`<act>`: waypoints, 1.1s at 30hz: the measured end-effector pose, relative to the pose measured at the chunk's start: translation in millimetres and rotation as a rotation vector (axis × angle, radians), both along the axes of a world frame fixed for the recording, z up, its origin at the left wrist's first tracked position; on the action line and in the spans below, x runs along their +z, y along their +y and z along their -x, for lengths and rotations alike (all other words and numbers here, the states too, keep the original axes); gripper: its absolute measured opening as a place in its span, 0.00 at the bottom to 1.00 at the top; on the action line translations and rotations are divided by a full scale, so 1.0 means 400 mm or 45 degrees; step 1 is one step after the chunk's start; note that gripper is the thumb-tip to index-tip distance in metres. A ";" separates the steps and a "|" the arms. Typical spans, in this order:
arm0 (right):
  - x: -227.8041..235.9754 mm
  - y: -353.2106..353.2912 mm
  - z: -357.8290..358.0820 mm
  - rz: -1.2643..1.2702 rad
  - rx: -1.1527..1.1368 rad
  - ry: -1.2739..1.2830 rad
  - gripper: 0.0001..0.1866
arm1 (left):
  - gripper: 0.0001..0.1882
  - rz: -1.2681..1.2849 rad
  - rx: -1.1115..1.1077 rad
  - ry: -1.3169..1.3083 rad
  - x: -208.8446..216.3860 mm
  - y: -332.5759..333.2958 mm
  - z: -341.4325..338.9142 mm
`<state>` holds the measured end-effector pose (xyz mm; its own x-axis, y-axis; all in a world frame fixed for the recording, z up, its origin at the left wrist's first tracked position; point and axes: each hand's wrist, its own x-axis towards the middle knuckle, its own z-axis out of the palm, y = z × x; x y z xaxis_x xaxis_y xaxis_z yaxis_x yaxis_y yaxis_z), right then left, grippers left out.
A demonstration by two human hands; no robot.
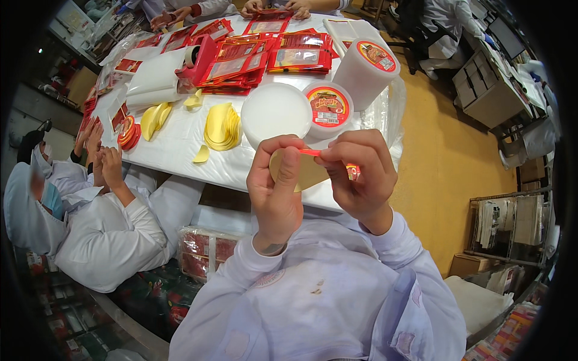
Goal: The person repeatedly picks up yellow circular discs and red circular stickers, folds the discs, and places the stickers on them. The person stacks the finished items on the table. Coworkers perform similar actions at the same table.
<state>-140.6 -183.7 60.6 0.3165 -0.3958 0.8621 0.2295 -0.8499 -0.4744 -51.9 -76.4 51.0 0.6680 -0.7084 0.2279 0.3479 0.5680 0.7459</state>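
Note:
In front of my chest, my left hand grips a round sticker label, its pale yellow backing facing me. My right hand pinches the label's red edge between thumb and fingers, where it lifts from the backing. Just beyond my hands lies a plain white round lid, seen from above. Beside it is a white round tub with a red label on top. To their right leans a tall white stack of round tubs, its top labelled. Part of another red label shows behind my right hand.
Peeled yellow backings lie in fanned piles on the white-covered table. Stacks of red printed pouches and a red tape dispenser stand farther back. A co-worker sits at my left; other people's hands work across the table.

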 end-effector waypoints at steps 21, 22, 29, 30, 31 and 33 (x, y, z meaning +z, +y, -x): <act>-0.002 0.018 0.010 -0.260 0.368 -0.197 0.14 | 0.13 0.174 0.269 -0.531 -0.030 -0.020 0.019; -0.002 0.019 0.011 -0.259 0.365 -0.195 0.15 | 0.13 0.181 0.265 -0.521 -0.030 -0.020 0.021; -0.001 0.016 0.014 -0.196 0.346 -0.203 0.15 | 0.13 0.184 0.274 -0.528 -0.025 -0.022 0.025; 0.000 0.013 0.014 -0.182 0.343 -0.200 0.15 | 0.14 0.183 0.283 -0.540 -0.027 -0.022 0.024; 0.000 0.012 0.014 -0.169 0.340 -0.197 0.15 | 0.14 0.181 0.292 -0.551 -0.027 -0.023 0.024; 0.010 0.015 0.016 -0.218 0.384 -0.178 0.14 | 0.14 0.185 0.306 -0.596 -0.019 -0.023 0.019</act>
<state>-146.8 -177.5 64.8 0.3246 -0.4451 0.8346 0.5301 -0.6451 -0.5502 -59.5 -85.6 43.4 0.6107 -0.4876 0.6240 -0.1550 0.6991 0.6980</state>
